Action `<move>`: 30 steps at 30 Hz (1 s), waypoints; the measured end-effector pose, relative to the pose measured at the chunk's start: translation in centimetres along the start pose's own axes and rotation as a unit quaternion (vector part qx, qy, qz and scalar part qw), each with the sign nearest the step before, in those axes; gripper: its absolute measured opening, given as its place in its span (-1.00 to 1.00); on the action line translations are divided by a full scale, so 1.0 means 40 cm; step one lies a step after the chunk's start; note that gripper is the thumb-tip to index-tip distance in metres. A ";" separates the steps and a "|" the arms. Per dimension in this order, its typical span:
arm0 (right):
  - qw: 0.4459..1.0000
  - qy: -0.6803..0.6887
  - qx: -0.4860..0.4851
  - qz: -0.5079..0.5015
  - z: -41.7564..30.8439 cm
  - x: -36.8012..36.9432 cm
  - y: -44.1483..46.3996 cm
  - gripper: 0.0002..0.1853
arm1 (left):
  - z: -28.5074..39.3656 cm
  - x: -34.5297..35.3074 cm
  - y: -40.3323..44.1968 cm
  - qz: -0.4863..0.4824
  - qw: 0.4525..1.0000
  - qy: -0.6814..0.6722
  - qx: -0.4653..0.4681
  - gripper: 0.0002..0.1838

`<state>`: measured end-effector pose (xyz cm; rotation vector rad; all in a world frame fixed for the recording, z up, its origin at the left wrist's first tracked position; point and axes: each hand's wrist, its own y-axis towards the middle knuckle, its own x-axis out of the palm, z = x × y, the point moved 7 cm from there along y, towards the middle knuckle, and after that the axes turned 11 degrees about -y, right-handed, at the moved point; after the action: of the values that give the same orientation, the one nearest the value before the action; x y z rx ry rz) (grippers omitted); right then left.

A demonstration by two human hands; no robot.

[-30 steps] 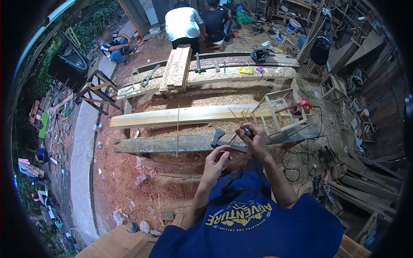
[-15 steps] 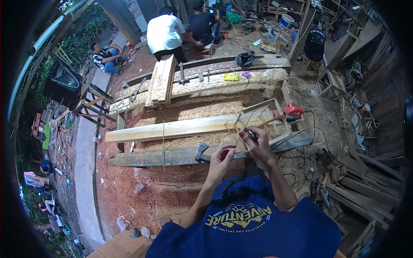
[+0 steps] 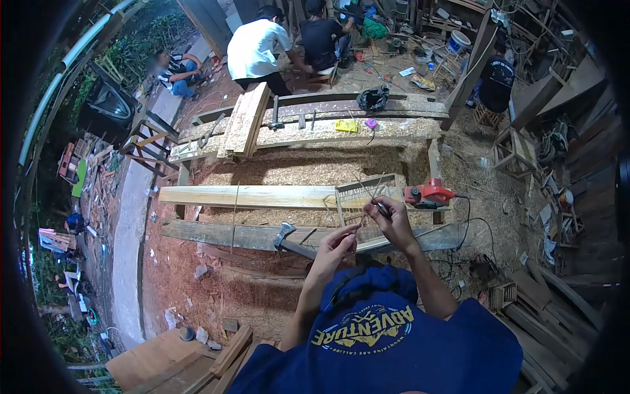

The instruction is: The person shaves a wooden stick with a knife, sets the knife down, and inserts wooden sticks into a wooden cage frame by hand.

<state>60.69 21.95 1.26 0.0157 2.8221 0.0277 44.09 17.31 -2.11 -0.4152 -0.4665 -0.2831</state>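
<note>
My left hand (image 3: 333, 255) is closed in a pinch on the lower end of a thin strip (image 3: 363, 222), possibly wood. My right hand (image 3: 395, 226) is closed higher up, around a small dark tool (image 3: 382, 209) whose kind is hard to make out; the strip runs up to its fingers. Just beyond the hands, a light rectangular wooden frame (image 3: 338, 207) with thin crosspieces rests by the long pale board (image 3: 262, 196). A red electric planer (image 3: 428, 194) sits right of the frame. An axe-like tool (image 3: 285, 231) lies left of my left hand.
A dark timber beam (image 3: 203, 233) runs along the near side. Stacked planks (image 3: 246, 121), a hammer (image 3: 275, 113), a yellow item (image 3: 346, 126) and a black bag (image 3: 373, 98) lie on the far beams. Several people sit or bend beyond. Shavings cover the ground; scrap wood (image 3: 545, 308) lies at right.
My view has shifted, so the planer and axe-like tool appear further left. Both hands stay close together with the strip between them; the left hand sits slightly lower.
</note>
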 end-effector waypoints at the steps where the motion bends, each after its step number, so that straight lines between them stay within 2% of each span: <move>1: 1.000 -0.003 -0.003 -0.002 -0.001 -0.010 0.005 -0.64 | -0.002 0.008 0.004 -0.003 1.000 -0.010 -0.005 -0.63; 4: 1.000 0.025 0.002 0.004 0.014 -0.017 0.011 -0.64 | 0.010 0.032 0.000 0.009 0.998 -0.033 -0.049 -0.63; 10: 0.999 0.041 -0.002 0.005 0.001 -0.013 0.001 -0.66 | -0.003 0.012 0.022 -0.003 1.000 -0.010 0.014 -0.65; 15: 0.999 0.029 -0.010 -0.011 0.001 -0.023 -0.006 -0.69 | -0.037 0.027 0.006 0.020 0.998 -0.063 -0.005 -0.66; 18: 0.999 -0.023 -0.029 -0.024 0.024 -0.035 0.000 -0.72 | -0.055 0.026 0.012 0.052 0.995 -0.087 0.006 -0.66; 21: 0.998 -0.060 -0.034 -0.011 0.019 -0.049 -0.003 -0.65 | -0.047 0.025 0.022 0.081 0.991 -0.100 0.045 -0.67; 24: 0.982 -0.171 -0.037 -0.068 -0.023 -0.064 -0.024 -0.58 | -0.033 0.030 0.035 0.084 0.985 -0.140 0.062 -0.68; 27: 0.977 -0.177 -0.073 -0.089 -0.029 -0.049 -0.041 -0.49 | -0.020 0.034 0.038 0.072 0.982 -0.156 0.084 -0.68; 30: 0.976 -0.175 -0.087 -0.100 -0.031 -0.038 -0.053 -0.52 | -0.012 0.039 0.039 0.057 0.983 -0.139 0.108 -0.69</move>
<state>61.71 19.79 2.86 -0.2757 2.4462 0.2057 46.16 18.19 -2.22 -0.2676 -0.7371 -0.0602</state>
